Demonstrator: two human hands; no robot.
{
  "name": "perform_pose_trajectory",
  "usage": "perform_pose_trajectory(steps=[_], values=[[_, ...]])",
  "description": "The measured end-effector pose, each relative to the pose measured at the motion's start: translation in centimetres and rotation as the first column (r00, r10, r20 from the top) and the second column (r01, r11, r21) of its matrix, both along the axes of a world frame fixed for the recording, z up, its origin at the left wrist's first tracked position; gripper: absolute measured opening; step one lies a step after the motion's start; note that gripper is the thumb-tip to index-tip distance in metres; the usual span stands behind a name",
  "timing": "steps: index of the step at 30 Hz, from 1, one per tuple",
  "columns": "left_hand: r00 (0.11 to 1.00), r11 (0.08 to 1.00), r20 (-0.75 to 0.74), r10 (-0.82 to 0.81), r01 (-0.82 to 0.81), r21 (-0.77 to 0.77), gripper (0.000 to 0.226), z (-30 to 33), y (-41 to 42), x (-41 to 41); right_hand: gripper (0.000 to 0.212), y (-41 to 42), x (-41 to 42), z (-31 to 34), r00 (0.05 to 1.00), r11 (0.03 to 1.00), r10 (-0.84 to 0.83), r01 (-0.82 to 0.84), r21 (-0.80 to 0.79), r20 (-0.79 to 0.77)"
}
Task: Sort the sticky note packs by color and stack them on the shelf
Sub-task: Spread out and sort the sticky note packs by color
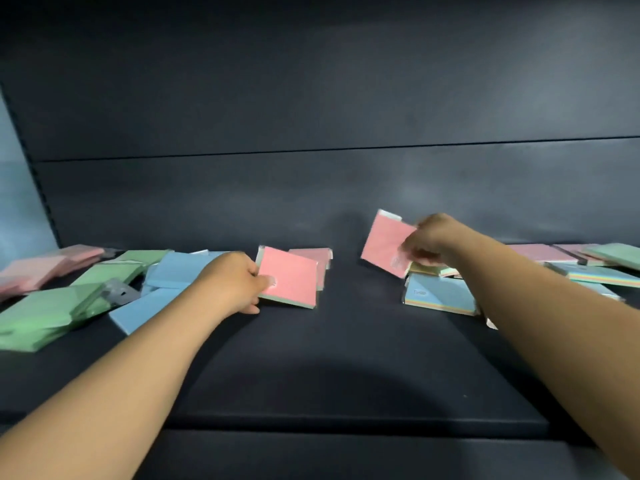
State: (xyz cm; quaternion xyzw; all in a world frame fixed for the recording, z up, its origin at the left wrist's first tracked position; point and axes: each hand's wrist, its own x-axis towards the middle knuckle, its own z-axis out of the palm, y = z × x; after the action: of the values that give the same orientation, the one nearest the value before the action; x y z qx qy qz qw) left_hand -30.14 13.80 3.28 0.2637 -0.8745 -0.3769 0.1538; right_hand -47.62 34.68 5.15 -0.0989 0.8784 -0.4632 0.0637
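Both hands [239, 278] [431, 242] grip pink packs [289, 277]

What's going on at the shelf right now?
A person is sorting wrapped sticky note packs on a dark shelf. The left hand grips a pink pack on a small pink stack at centre. The right hand holds another pink pack lifted above a mixed pile. Green and blue packs lie left.

Pink pack [289, 277] lies tilted on the pink stack [313, 258]; another pink pack [384, 242] is held raised.
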Motion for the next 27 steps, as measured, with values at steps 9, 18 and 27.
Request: perform_pose_trajectory(steps=[9, 18, 27], values=[[0.995, 0.935, 0.024, 0.101, -0.087, -0.343, 0.037, 0.3, 3.0, 4.1, 0.015, -1.6, 10.2, 1.7, 0.837, 0.762, 0.422, -0.118, -0.637, 0.349], [0.983, 0.757, -0.177, -0.045, -0.082, -0.649, 0.046, -6.0, 7.7, 11.7, 0.018, -5.7, 15.7, -2.4, 0.886, 0.888, 0.4, -0.311, -0.339, 0.234], [0.978, 0.707, -0.207, 0.001, -0.147, -0.692, 0.045, -6.9, 7.8, 12.1, 0.019, 1.2, 19.0, -2.9, 0.904, 0.943, 0.312, -0.255, 0.216, -0.294]])
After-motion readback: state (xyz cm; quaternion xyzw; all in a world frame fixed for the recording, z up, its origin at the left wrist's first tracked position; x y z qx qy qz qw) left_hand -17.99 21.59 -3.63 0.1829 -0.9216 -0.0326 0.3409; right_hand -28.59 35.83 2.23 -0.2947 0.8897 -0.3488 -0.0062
